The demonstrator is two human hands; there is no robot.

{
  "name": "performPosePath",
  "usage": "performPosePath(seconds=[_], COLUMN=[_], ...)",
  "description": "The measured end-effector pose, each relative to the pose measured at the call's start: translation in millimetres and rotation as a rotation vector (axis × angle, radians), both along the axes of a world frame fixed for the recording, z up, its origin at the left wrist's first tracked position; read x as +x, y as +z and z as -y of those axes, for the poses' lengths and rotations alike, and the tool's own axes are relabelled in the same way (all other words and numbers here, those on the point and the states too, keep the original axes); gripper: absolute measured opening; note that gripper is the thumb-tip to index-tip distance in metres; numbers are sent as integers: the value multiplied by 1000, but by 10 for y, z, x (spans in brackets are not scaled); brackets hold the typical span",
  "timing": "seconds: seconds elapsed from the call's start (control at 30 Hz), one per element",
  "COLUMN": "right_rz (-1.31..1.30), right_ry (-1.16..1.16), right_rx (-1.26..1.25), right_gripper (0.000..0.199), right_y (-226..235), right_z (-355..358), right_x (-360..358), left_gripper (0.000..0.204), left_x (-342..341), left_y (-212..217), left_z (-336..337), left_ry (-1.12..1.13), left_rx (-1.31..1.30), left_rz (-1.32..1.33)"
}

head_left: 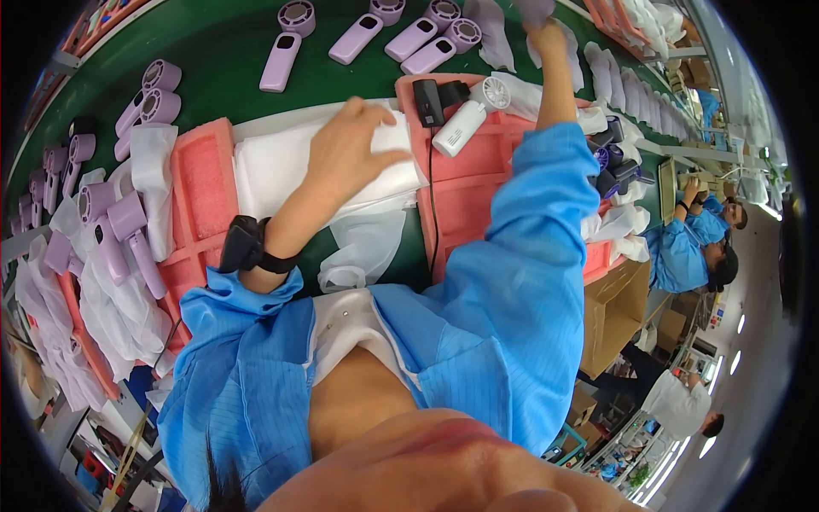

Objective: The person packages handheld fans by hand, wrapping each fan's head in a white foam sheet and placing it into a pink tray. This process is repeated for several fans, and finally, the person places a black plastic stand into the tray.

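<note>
L hand (345,154), fingers loosely spread over white sheets (264,175) btwn pink trays (226,162), might skew the stack if it drags; R hand (548,39) at blurred purple item (534,10), far side, grip unclear.

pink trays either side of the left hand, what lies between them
In the head view, a stack of white sheets under the left hand, plus a translucent bag nearer the person.

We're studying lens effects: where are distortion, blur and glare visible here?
Head view: the left edge of the green worktop curves, and the corners go black; head view: the right hand, at the top, looks smeared, the left hand clearer; head view: strip lights at the right glare white.
</note>
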State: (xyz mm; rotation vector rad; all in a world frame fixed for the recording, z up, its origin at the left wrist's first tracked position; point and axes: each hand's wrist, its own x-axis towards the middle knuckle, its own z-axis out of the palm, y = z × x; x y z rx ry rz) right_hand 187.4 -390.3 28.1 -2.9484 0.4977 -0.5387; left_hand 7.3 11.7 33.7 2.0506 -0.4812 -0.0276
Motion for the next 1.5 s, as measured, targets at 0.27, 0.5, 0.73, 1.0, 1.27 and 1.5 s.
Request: performPosePath(seconds=[0.27, 0.5, 0.73, 1.0, 1.27, 1.5], right_rz=[-54, -371, 39, 85, 216, 243], right_ry=[764, 733, 456, 734, 1023, 919], right_rx=[122, 299, 197, 755, 590, 254], right_gripper=[63, 64, 55, 60, 65, 73], right_y=[-257, -97, 1195, 1070, 716, 696], right_z=[-340, -412, -1300, -1555, -2427, -2652], right_x=[95, -1, -1048, -1690, -1693, -1724], left_gripper=[27, 11, 14, 13, 13, 17], left_x=[-34, -117, 21, 140, -42, -81], left_y=[-433, -264, -327, 145, 482, 375], left_z=[37, 168, 48, -254, -309, -224], left_ry=[-34, 25, 1, 52, 41, 72], left_rx=[245, 252, 16, -409, -1066, -825], left_rz=[235, 368, 125, -145, -299, -10])
